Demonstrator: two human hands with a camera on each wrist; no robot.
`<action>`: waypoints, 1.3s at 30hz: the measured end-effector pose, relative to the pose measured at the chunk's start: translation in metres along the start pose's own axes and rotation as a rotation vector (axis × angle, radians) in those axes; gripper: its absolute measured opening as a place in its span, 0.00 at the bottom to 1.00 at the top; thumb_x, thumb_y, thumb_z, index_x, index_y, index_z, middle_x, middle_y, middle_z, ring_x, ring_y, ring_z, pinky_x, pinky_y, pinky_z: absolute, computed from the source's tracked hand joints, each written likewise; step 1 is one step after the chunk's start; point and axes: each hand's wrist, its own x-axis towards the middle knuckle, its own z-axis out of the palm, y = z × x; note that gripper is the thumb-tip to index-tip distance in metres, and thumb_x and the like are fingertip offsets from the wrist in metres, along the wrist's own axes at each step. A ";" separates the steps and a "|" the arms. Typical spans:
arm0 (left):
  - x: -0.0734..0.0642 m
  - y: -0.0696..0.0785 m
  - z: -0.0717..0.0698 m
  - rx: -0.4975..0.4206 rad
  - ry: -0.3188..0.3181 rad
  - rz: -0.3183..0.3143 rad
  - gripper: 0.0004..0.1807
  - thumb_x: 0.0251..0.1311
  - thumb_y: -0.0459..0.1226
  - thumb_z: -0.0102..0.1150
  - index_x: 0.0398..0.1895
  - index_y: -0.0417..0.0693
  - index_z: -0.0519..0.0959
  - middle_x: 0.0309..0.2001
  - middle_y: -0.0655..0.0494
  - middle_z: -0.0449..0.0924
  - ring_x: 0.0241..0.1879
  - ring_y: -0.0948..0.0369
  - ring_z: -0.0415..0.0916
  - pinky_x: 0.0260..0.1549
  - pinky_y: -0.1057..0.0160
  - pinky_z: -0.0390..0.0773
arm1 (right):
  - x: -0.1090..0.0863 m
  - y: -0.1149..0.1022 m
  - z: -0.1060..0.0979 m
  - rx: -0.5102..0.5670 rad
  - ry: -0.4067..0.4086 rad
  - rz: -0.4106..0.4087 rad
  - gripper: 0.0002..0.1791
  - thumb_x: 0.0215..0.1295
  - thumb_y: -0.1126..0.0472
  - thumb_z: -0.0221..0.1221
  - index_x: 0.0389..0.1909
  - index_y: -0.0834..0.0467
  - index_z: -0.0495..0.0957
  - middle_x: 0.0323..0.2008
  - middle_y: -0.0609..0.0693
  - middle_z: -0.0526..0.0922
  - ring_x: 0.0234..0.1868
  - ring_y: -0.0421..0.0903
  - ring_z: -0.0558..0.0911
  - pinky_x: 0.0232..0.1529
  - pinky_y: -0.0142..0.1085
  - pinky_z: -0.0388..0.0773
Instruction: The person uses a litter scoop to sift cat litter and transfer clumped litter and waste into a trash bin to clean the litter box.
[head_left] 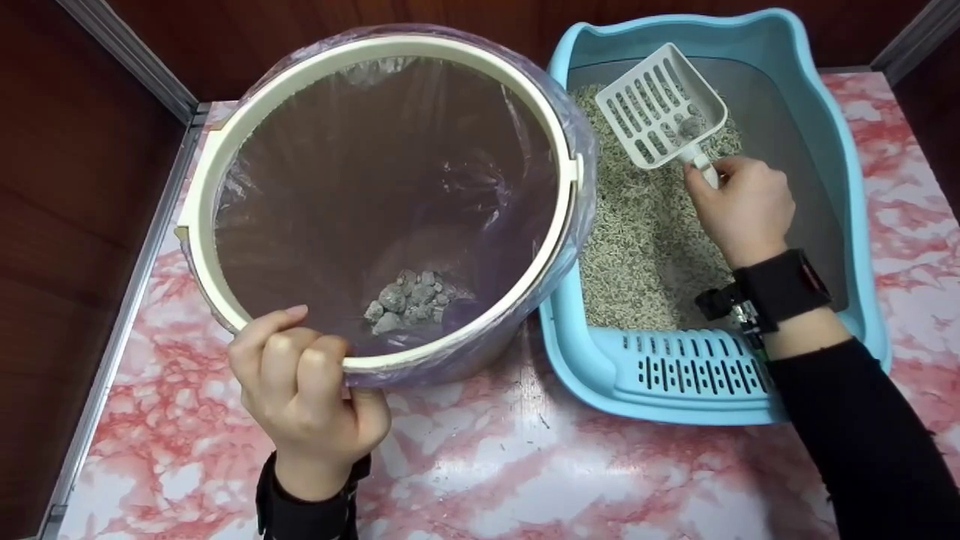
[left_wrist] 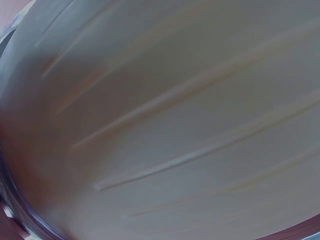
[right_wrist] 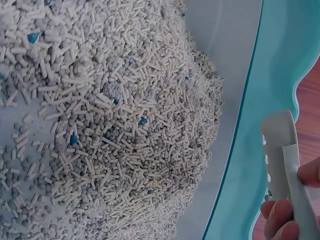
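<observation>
My left hand [head_left: 300, 390] grips the near rim of a round cream bin [head_left: 196, 206], fingers over the edge and thumb below. Inside its purple plastic liner [head_left: 495, 255] lies a heap of grey litter clumps [head_left: 409, 300]. The bin's ribbed outer wall [left_wrist: 210, 115] fills the left wrist view. In my right hand [head_left: 746, 206] is the handle of a pale slotted litter scoop [head_left: 651, 105], raised over the blue litter box [head_left: 840, 180]. A few grey clumps [head_left: 690, 126] sit in the scoop near its handle. Pellet litter [head_left: 630, 255] lies below, mostly toward the box's left side.
A slotted step [head_left: 697, 364] forms the litter box's near end. The box stands close to the bin's right side on a red and white marbled surface [head_left: 480, 465]. Dark wood panels [head_left: 90, 127] close in the left and back. Blue bits [right_wrist: 143, 121] dot the litter.
</observation>
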 end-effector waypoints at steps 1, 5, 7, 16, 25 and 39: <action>0.000 0.000 0.000 -0.001 0.000 -0.001 0.07 0.31 0.33 0.35 0.19 0.40 0.63 0.19 0.44 0.59 0.30 0.40 0.65 0.40 0.52 0.72 | 0.000 0.000 0.000 -0.002 -0.001 -0.001 0.27 0.64 0.38 0.54 0.16 0.56 0.74 0.13 0.45 0.72 0.13 0.42 0.64 0.16 0.41 0.57; 0.001 0.001 0.001 -0.004 0.006 -0.004 0.07 0.31 0.32 0.35 0.19 0.40 0.63 0.19 0.44 0.59 0.30 0.41 0.64 0.39 0.52 0.72 | -0.001 0.000 -0.001 0.008 0.003 0.002 0.27 0.64 0.39 0.54 0.23 0.59 0.80 0.18 0.51 0.78 0.14 0.42 0.65 0.17 0.41 0.59; 0.001 0.001 0.001 -0.005 0.009 -0.005 0.07 0.31 0.32 0.35 0.19 0.40 0.63 0.19 0.44 0.59 0.30 0.41 0.64 0.39 0.52 0.72 | -0.001 0.000 -0.002 0.008 0.003 0.006 0.27 0.64 0.39 0.54 0.26 0.61 0.82 0.21 0.54 0.80 0.15 0.41 0.66 0.18 0.41 0.60; 0.000 -0.001 0.004 -0.010 -0.011 0.008 0.07 0.31 0.32 0.35 0.19 0.40 0.62 0.19 0.44 0.58 0.30 0.41 0.64 0.39 0.52 0.73 | 0.002 -0.001 -0.009 0.043 -0.052 0.020 0.29 0.65 0.39 0.53 0.13 0.56 0.70 0.12 0.45 0.69 0.12 0.41 0.62 0.16 0.37 0.54; -0.002 -0.004 0.005 -0.013 -0.053 0.014 0.09 0.29 0.32 0.33 0.19 0.40 0.62 0.19 0.44 0.58 0.30 0.41 0.65 0.39 0.51 0.72 | 0.004 -0.041 -0.066 0.168 -0.159 0.002 0.28 0.65 0.41 0.55 0.34 0.64 0.83 0.14 0.39 0.76 0.13 0.36 0.72 0.16 0.28 0.67; -0.003 -0.006 0.006 0.004 -0.063 0.003 0.10 0.28 0.32 0.32 0.20 0.40 0.62 0.19 0.45 0.59 0.31 0.41 0.65 0.39 0.51 0.72 | -0.010 -0.142 -0.105 0.134 -0.118 -0.503 0.28 0.60 0.35 0.56 0.13 0.52 0.78 0.09 0.50 0.71 0.10 0.49 0.66 0.10 0.38 0.57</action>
